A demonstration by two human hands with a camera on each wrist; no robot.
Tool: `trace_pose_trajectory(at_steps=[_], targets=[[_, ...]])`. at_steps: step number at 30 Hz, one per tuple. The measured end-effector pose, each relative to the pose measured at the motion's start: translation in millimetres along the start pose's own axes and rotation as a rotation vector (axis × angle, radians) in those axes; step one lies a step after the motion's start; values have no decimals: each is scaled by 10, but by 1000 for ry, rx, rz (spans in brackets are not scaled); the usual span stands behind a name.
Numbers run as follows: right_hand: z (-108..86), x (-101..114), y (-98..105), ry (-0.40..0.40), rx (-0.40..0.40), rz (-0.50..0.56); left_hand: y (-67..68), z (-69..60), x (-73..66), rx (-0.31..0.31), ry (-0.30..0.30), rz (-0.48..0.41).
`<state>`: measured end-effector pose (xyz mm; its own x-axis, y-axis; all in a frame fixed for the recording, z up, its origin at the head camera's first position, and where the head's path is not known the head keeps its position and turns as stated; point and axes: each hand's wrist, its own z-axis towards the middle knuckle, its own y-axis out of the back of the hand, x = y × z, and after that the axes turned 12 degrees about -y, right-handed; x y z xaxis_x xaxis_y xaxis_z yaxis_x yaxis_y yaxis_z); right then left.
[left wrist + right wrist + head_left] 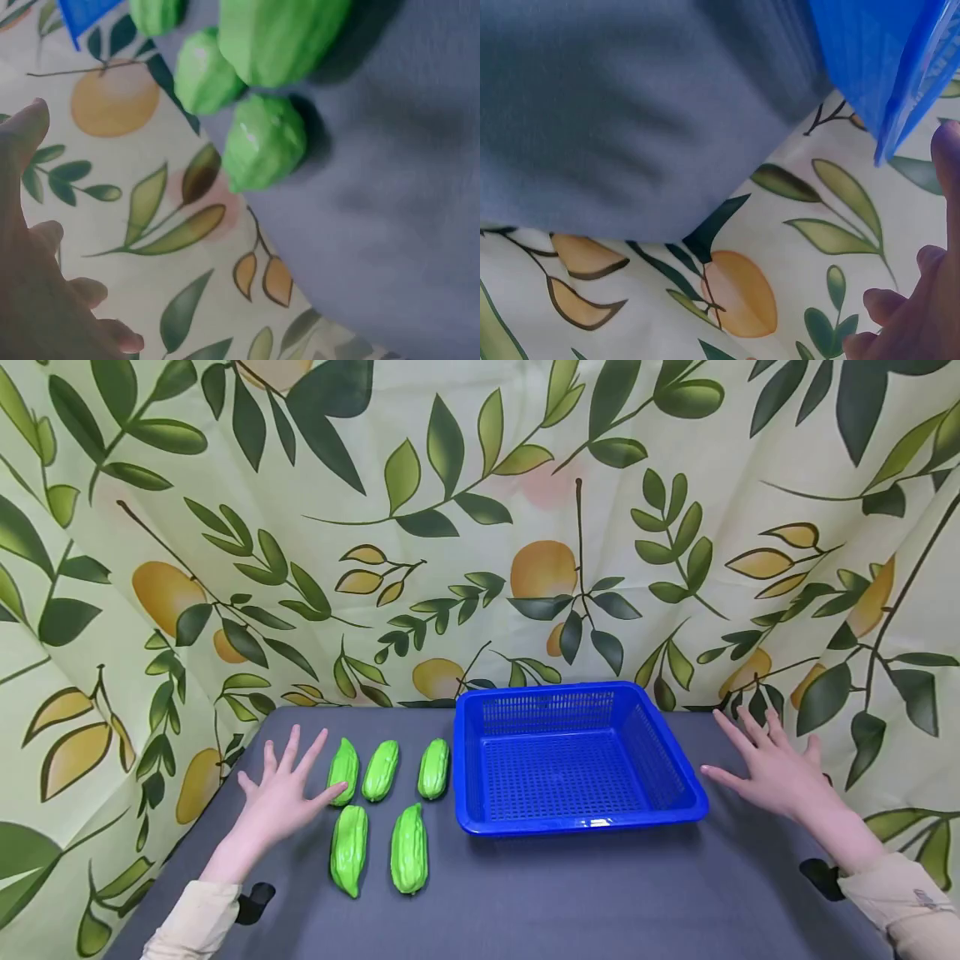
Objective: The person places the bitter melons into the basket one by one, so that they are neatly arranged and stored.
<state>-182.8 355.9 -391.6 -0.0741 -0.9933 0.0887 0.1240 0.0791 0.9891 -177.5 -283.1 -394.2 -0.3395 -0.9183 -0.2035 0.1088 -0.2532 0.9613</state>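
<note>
Several bright green, ridged gourds that look like bitter melons (408, 850) lie on the dark grey table, in a back row and a front pair. My left hand (281, 797) hovers left of them with fingers spread, its thumb tip overlapping the leftmost back gourd (344, 770) in the head view; contact cannot be told. A blue plastic basket (581, 823) with a meshed bottom stands right of the gourds, nothing inside it. Beyond its right side my right hand (780, 772) is held with fingers spread, holding nothing. The left wrist view shows gourds (266, 142) near the table edge.
A cloth (457, 610) printed with leaves and orange fruit hangs behind and beside the table. The grey tabletop (570, 902) extends in front of the basket. Dark straps (257, 903) show at both wrists, beside light sleeves (191, 920).
</note>
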Motion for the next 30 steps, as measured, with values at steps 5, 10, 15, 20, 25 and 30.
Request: trace_pose_trajectory(at_steps=[5, 10, 15, 20, 25, 30], targets=[[-97, 36, -41, 5, -10, 39, -27, -82, -96, -28, -2, -84], [-164, 113, -76, -11, 36, 106, -45, -120, -166, -35, 10, -150], [-246, 160, -102, -23, 111, 188, -66, -181, -209, -55, 21, -193], [-286, 191, -142, -29, 162, 262, -98, -210, -251, -88, 17, -231], [-373, 198, -194, -20, 222, 343, -120, -312, -273, -98, 38, -308], [-416, 201, -257, -30, 261, 383, -147, -374, -301, -134, 50, -368]])
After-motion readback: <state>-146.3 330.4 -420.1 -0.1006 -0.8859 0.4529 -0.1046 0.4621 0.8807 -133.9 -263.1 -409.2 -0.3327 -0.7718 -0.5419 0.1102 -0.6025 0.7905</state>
